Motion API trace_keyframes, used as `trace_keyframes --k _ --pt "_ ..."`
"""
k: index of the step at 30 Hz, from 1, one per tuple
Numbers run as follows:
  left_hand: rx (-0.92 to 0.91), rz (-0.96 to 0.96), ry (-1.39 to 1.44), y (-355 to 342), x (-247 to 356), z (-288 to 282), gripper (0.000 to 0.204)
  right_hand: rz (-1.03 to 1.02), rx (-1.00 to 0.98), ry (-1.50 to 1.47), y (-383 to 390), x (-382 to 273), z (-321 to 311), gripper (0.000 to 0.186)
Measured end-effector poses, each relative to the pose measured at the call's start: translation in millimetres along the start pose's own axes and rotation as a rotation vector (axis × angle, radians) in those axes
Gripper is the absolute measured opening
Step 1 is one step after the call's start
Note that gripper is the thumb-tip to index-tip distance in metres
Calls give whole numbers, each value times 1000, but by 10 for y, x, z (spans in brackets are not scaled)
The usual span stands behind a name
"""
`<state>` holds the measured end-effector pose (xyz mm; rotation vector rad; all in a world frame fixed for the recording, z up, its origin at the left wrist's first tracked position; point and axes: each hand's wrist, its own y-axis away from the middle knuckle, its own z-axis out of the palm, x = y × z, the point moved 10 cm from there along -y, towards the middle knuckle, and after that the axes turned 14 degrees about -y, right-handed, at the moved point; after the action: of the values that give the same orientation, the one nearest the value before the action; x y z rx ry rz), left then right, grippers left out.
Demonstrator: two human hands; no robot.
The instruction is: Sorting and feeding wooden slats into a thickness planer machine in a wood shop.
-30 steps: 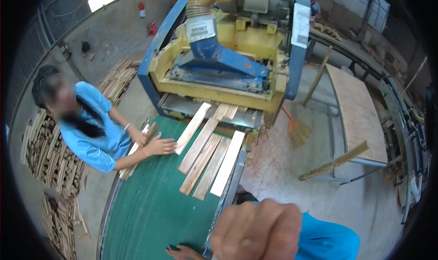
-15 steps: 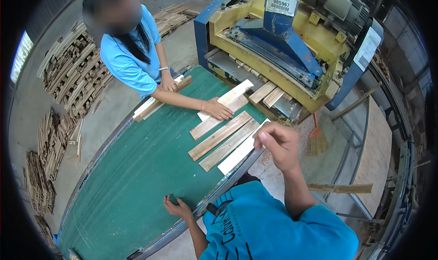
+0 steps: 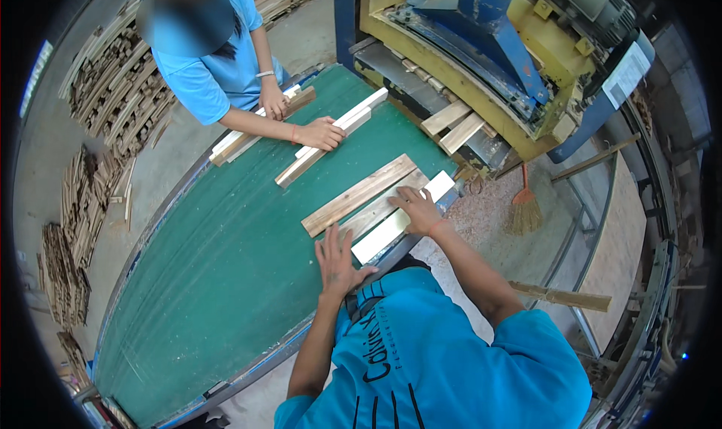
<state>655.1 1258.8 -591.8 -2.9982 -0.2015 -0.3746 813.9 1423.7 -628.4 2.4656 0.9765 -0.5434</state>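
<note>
Both hands lie flat and spread, gripping nothing. The right hand (image 3: pixel 416 209), just right of frame centre, presses its open palm and fingers down on the boards (image 3: pixel 372 203), a loose group of three side by side running diagonally from lower left to upper right. The left hand (image 3: pixel 336 260), below it and slightly left, rests fingers splayed on the green table (image 3: pixel 195 278), its fingertips reaching the lower end of the group beside the pale board (image 3: pixel 398 218) nearest the table's edge. These boards look like short sawn slats: stiff, dry and fairly light, so they should not flex, and on the smooth green top they will likely slide with little push and skew out of line if pressed at one end only. Rough sawn edges may shed splinters. I judge the best hold to be flat pressure across all three at once, or a pinch along the long edges near mid-length, where a slat balances. Up and left of centre, a co-worker's hand (image 3: pixel 322 133) rests on a second stack (image 3: pixel 331 138) of pale slats, with more slats (image 3: pixel 256 124) at the table's far rim. At upper right stands a yellow and blue machine (image 3: pixel 481 53), two slats (image 3: pixel 453 124) lying at its mouth. A broom (image 3: pixel 524 207) leans at right centre, and wood piles (image 3: pixel 98 128) fill the left side.
</note>
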Motion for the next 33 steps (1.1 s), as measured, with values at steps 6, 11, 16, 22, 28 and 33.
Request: trace_keyframes --k 6,11,16,22,28,33 --pt "-187 -64 -128 -307 -19 329 132 -176 -150 48 -270 -266 151 92" --pt "-263 -82 -158 -328 -130 312 124 -238 -90 -24 -137 -388 246 101" --pt "-330 -131 -143 -305 -272 304 124 -296 -65 104 -211 -507 391 98" --pt "-300 -188 -69 -90 -567 114 104 -397 -139 -26 -373 -809 315 77" --pt "-188 -248 -51 225 -520 298 64 -298 -151 -448 -632 -932 748 41" --pt "-149 -281 17 640 -655 265 59 -376 -3 -489 -826 -1324 272 58"
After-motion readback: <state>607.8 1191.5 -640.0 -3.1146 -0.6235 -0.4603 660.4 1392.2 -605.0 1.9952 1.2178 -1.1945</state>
